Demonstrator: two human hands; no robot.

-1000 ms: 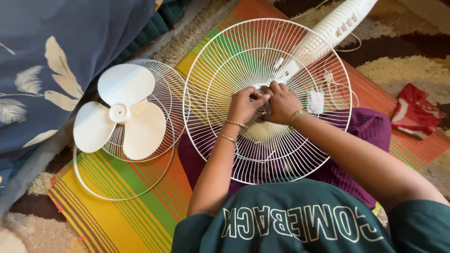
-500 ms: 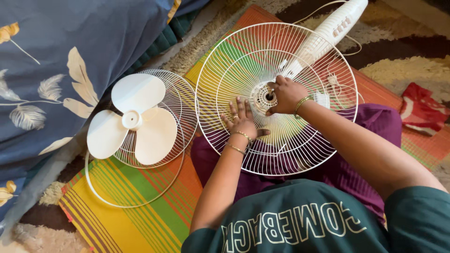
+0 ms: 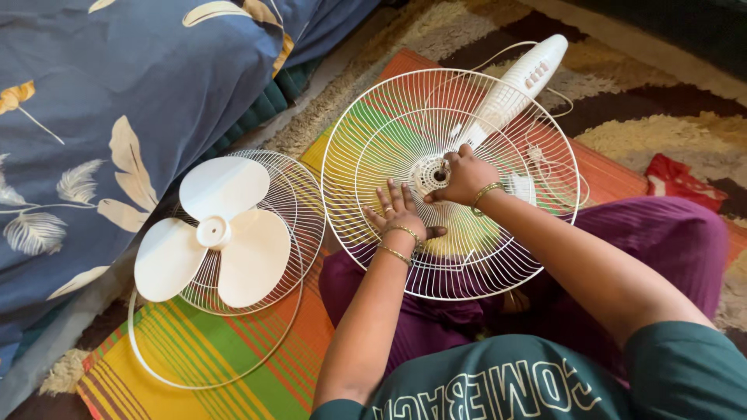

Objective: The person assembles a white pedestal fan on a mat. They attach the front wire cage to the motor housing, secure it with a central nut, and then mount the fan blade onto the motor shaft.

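Note:
A round white wire fan guard rests over my purple-clad lap and a striped mat. My left hand lies flat on its wires, fingers spread, just left of the hub. My right hand pinches a small part at the guard's white centre hub. Behind the guard lies the white fan body with its button panel and a white cord. Both wrists wear gold bangles.
To the left, a white three-blade fan propeller lies on a second wire guard with a loose ring. A blue floral bedcover rises at far left. A red cloth lies on the patterned rug at right.
My left hand left the hub and now lies flat on the wires. My right hand stays at the hub. The view shifted, showing more of the fan body.

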